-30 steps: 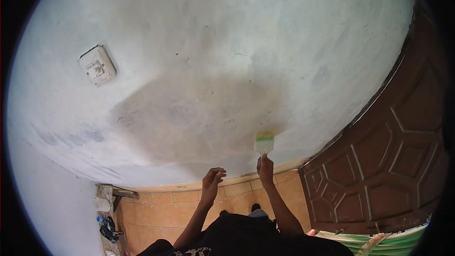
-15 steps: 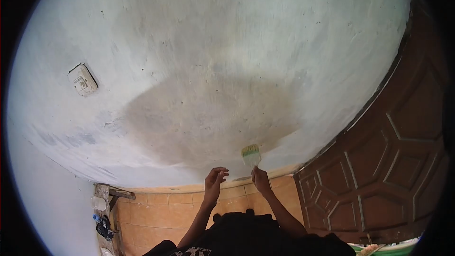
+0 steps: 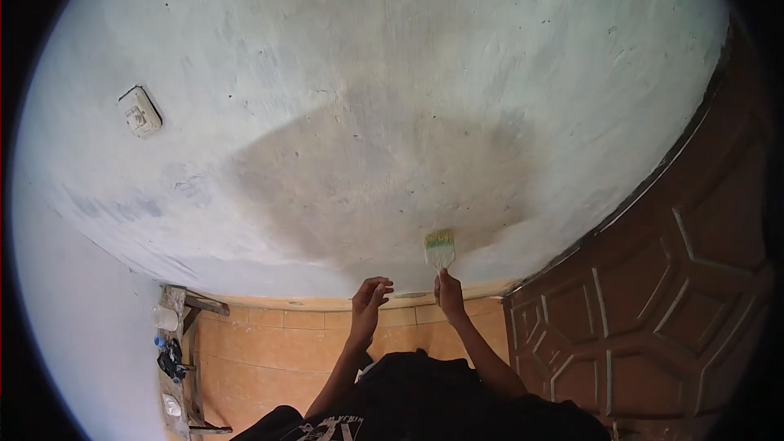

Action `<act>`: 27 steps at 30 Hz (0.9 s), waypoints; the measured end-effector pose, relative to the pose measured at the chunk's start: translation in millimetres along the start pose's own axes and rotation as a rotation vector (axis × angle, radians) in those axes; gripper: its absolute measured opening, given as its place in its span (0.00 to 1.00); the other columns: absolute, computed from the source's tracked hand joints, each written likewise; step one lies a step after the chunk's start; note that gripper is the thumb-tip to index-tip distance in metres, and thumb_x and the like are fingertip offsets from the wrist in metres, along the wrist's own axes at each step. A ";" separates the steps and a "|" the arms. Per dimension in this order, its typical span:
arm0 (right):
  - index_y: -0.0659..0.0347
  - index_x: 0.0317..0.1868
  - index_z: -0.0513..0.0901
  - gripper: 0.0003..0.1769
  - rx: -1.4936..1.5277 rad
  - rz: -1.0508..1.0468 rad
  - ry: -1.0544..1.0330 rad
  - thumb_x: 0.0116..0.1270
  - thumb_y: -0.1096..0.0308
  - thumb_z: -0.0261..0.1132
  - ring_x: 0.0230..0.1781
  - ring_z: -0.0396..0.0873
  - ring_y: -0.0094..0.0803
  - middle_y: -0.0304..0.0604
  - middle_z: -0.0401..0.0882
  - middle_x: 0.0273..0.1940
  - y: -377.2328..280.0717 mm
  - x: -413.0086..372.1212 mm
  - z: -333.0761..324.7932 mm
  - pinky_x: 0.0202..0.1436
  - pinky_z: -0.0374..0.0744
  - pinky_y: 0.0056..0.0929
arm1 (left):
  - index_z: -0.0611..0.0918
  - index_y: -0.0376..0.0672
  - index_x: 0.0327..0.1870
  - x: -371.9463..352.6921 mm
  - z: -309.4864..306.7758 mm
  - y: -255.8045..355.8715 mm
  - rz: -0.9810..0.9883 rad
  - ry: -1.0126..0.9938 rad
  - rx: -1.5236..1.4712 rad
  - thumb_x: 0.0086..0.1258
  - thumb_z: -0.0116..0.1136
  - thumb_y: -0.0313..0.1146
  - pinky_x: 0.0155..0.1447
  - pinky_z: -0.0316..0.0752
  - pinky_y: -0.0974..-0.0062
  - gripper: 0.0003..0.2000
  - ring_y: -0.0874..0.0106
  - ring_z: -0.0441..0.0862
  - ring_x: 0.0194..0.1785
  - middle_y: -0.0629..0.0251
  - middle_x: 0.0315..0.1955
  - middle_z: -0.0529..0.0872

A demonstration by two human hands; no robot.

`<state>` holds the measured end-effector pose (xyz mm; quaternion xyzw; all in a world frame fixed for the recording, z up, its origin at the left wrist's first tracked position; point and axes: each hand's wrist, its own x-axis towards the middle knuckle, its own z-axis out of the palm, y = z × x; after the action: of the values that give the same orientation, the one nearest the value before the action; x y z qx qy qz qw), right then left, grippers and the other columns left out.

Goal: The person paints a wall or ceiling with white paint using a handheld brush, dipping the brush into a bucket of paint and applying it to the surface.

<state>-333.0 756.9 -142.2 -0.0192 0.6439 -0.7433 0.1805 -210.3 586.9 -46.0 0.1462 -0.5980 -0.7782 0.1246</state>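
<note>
My right hand [image 3: 448, 293] grips the handle of a flat paintbrush [image 3: 439, 248] whose pale bristles press against the lower part of a whitish wall [image 3: 392, 57]. The brush sits at the lower right edge of a large darker, brownish damp-looking patch [image 3: 376, 184] on that wall. My left hand [image 3: 367, 302] hangs in the air just left of the right hand, fingers loosely curled, holding nothing and not touching the wall.
A brown panelled wooden door [image 3: 678, 294] fills the right side. A white switch plate [image 3: 140, 111] is on the wall at upper left. A wooden bench [image 3: 184, 335] with small containers stands at lower left on the orange tiled floor [image 3: 269, 351].
The brush has shifted a little left and down along the patch's lower edge, then slightly up again. The view drifted; my left hand stayed raised beside the right.
</note>
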 end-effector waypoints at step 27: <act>0.54 0.31 0.67 0.23 0.094 0.009 -0.281 0.79 0.47 0.45 0.14 0.54 0.14 0.26 0.55 0.17 -68.1 -51.9 39.8 0.17 0.54 0.18 | 0.78 0.41 0.51 -71.0 -38.5 9.4 0.129 0.427 0.027 0.76 0.50 0.37 0.55 0.73 0.71 0.11 0.71 0.79 0.52 0.64 0.47 0.82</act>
<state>-290.8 741.5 -59.2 -0.1119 0.5766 -0.7619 0.2730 -129.8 576.3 -40.6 0.2707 -0.5766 -0.7118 0.2959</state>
